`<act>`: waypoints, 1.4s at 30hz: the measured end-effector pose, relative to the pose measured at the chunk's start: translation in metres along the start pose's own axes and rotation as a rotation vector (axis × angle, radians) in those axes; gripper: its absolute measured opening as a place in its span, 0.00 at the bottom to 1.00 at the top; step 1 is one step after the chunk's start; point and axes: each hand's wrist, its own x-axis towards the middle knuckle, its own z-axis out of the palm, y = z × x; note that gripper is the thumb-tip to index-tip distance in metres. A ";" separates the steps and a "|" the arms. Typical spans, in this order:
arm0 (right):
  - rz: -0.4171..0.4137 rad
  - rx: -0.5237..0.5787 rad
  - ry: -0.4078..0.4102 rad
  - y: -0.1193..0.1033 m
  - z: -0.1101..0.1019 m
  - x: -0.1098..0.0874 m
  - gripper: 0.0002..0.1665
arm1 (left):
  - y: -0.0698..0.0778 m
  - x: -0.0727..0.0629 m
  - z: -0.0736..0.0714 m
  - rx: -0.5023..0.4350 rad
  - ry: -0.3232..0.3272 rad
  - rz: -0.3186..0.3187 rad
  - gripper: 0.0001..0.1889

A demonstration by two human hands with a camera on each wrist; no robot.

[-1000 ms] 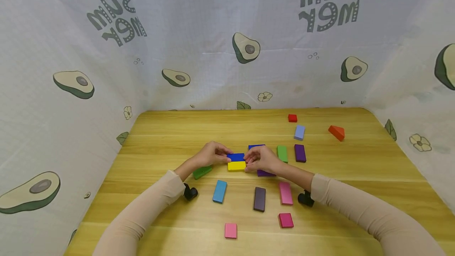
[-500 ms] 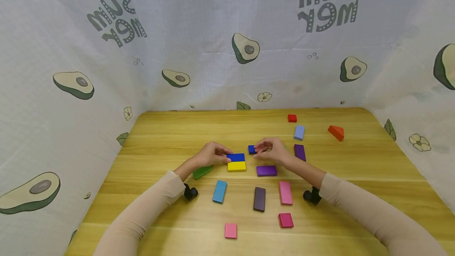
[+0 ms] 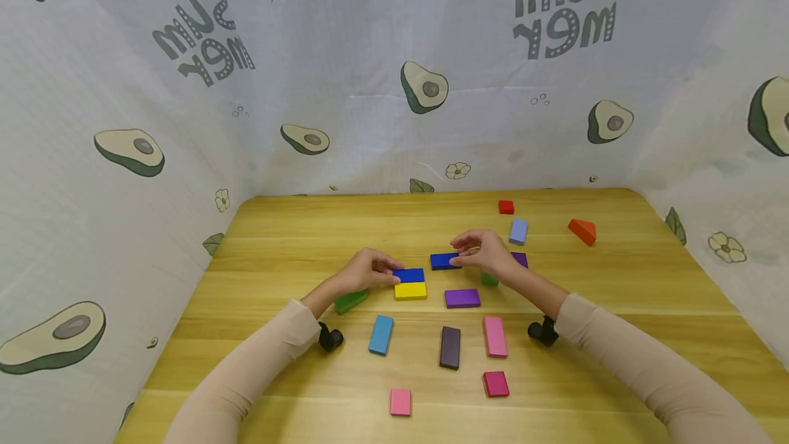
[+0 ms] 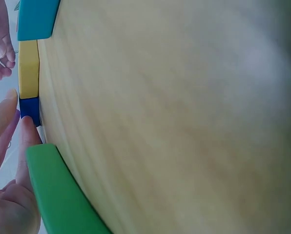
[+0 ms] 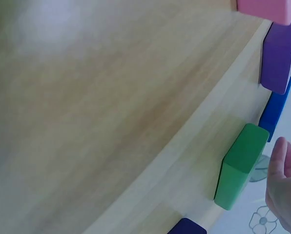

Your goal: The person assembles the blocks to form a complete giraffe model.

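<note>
Nearest on the wooden table (image 3: 283, 231) lay a small pink block (image 3: 401, 403) and, to its right, a crimson block (image 3: 496, 384). Beyond them lay a light blue block (image 3: 381, 334), a dark brownish block (image 3: 450, 347) and a long pink block (image 3: 495, 337). Farther in was a purple block (image 3: 462, 298), with a green block (image 3: 351, 301) partly under the left wrist.

Near the middle, a yellow block (image 3: 410, 291) lay flat against the near side of the first blue block (image 3: 408, 275). The left hand (image 3: 368, 271) was at that blue block's left end, its thumb and fingers parted and a fingertip touching it; it gripped nothing.

To the right and slightly farther lay the second blue block (image 3: 444, 261), flat on the table. The right hand (image 3: 485, 252) hovered at its right end, loosely spread and gripping nothing; whether the thumb touched could not be told. A second green block (image 3: 489, 278) and a dark purple block (image 3: 520, 259) showed partly behind that arm.

Farthest were a lavender block (image 3: 518, 231), an orange-red triangle (image 3: 582, 231) and a red block (image 3: 506, 207), before an avocado-print cloth (image 3: 351, 53).
</note>
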 end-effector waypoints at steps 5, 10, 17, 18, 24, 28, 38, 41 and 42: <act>0.016 -0.037 -0.016 0.000 0.002 0.002 0.22 | 0.000 -0.002 0.000 -0.037 -0.003 0.015 0.13; 0.025 -0.057 -0.020 0.001 0.003 0.004 0.23 | 0.000 -0.005 0.000 -0.050 -0.012 0.015 0.12; 0.020 -0.110 -0.017 0.004 0.003 0.007 0.22 | -0.002 -0.005 0.001 -0.052 -0.015 0.011 0.12; 0.018 -0.117 -0.018 0.004 0.003 0.008 0.22 | -0.002 -0.006 0.001 -0.053 -0.014 0.018 0.12; 0.021 -0.138 -0.028 0.004 0.003 0.009 0.20 | -0.004 -0.008 0.000 -0.036 -0.009 0.064 0.12; 0.046 -0.144 -0.033 0.005 0.004 0.010 0.19 | -0.002 -0.007 0.001 -0.038 -0.004 0.017 0.12; 0.062 -0.166 -0.040 0.005 0.004 0.008 0.17 | -0.003 -0.006 0.003 -0.031 0.008 -0.014 0.11; 0.055 -0.165 -0.047 0.004 0.004 0.008 0.17 | -0.002 -0.007 0.003 -0.027 0.011 -0.030 0.11; 0.050 -0.164 -0.051 0.004 0.003 0.007 0.17 | -0.002 -0.007 0.003 -0.028 0.012 -0.033 0.11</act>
